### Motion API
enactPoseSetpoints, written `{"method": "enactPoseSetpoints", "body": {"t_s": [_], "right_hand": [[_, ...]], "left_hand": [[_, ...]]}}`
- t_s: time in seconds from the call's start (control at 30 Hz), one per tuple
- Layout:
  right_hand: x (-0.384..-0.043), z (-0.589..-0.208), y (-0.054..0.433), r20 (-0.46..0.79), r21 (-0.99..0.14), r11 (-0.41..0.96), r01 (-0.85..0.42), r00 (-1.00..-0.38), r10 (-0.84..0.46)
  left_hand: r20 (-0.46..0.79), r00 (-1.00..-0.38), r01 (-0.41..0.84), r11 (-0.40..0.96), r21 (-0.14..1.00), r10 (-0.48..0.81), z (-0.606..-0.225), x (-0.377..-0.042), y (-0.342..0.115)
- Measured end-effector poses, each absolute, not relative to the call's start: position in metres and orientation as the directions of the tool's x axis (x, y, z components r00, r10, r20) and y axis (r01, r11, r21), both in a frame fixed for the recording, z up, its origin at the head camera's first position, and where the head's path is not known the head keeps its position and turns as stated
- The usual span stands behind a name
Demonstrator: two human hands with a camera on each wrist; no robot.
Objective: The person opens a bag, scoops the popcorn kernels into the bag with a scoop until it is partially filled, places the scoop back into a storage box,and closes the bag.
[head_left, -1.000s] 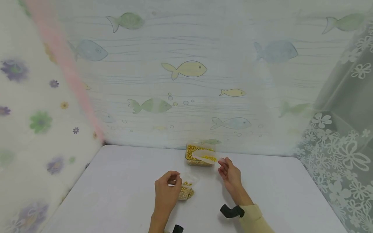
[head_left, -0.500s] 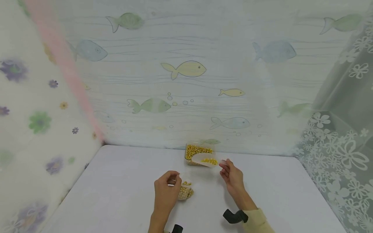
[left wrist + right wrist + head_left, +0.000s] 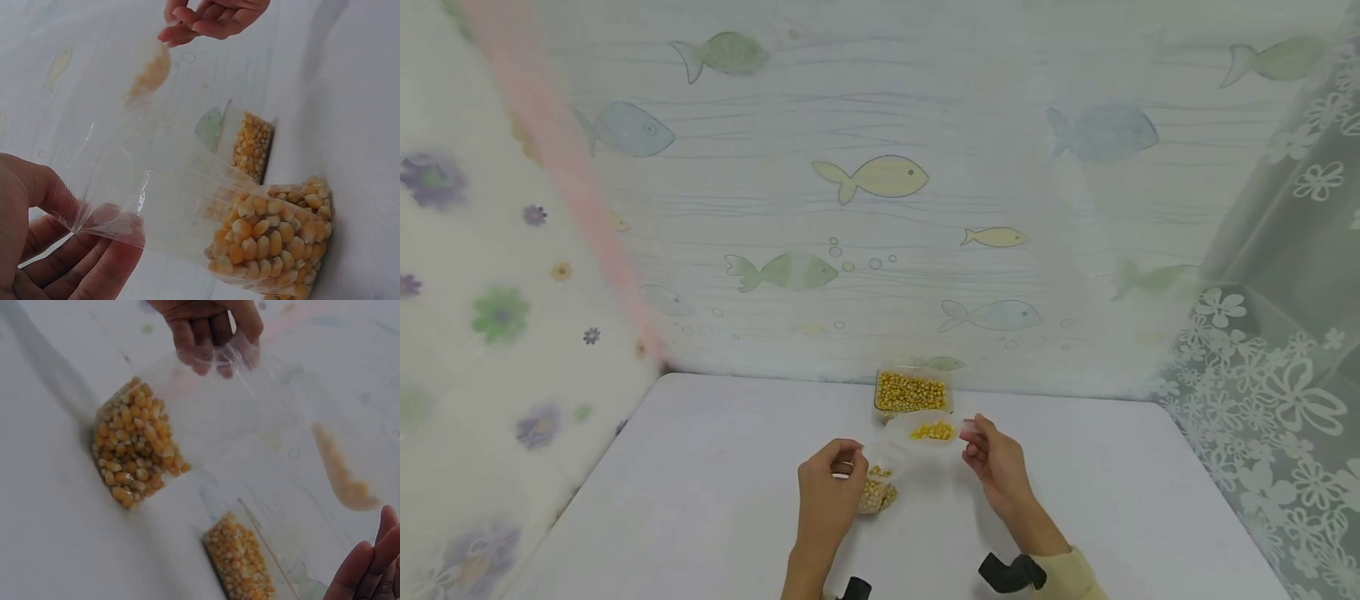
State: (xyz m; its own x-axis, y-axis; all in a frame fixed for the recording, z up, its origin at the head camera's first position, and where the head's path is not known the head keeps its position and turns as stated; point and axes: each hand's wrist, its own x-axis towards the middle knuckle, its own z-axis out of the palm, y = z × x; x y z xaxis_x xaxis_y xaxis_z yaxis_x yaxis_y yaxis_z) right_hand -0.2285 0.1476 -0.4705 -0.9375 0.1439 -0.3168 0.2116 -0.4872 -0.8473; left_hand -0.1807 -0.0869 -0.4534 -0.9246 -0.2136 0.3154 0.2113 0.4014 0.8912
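Plastic bag (image 3: 212, 419): clear, standing on the white table (image 3: 700, 500) with corn kernels (image 3: 134, 437) heaped in its bottom; we find it nearer to us than the glassy container (image 3: 876, 398).
Left hand (image 3: 831, 487): a narrow grip, thumb and fingers pinching the upper edge of the bag and holding it up.
Scoop (image 3: 898, 427): pale and translucent, carrying a small load of yellow kernels (image 3: 934, 431); we see it raised above the table, just in front of the container in the head view. Whether it touches the bag we cannot tell.
Right hand (image 3: 1000, 467): fingertips pinching the end of the scoop's handle, to the right of its load.
Container contents: more corn, well filled, in a see-through box near the table's far edge.
Sleeve (image 3: 1067, 575): pale yellow, with a black piece (image 3: 1011, 573) at the right wrist.
Backdrop (image 3: 880, 108): behind the table we make out fish in green, blue and yellow.
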Motion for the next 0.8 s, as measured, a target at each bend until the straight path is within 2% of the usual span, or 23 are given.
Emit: {"method": "enactPoseSetpoints", "body": {"t_s": [0.23, 0.43, 0.63, 0.8], "right_hand": [[-0.219, -0.465, 0.142, -0.266, -0.909, -0.368, 0.196, -0.953, 0.149], [-0.212, -0.455, 0.136, -0.166, -0.964, -0.244, 0.111, -0.962, 0.218], [-0.201, -0.44, 0.129, 0.015, -0.999, -0.032, -0.024, -0.964, 0.265], [-0.19, -0.428, 0.12, 0.206, -0.977, 0.112, -0.184, -0.949, 0.239]], "left_hand": [[0.318, -0.925, 0.214, 0.405, 0.889, -0.209, -0.454, -0.18, -0.086], [0.326, -0.924, 0.222, 0.413, 0.883, -0.199, -0.454, -0.182, -0.085], [0.321, -0.928, 0.225, 0.405, 0.886, -0.188, -0.451, -0.181, -0.085], [0.309, -0.933, 0.219, 0.394, 0.893, -0.183, -0.45, -0.179, -0.085]]}}
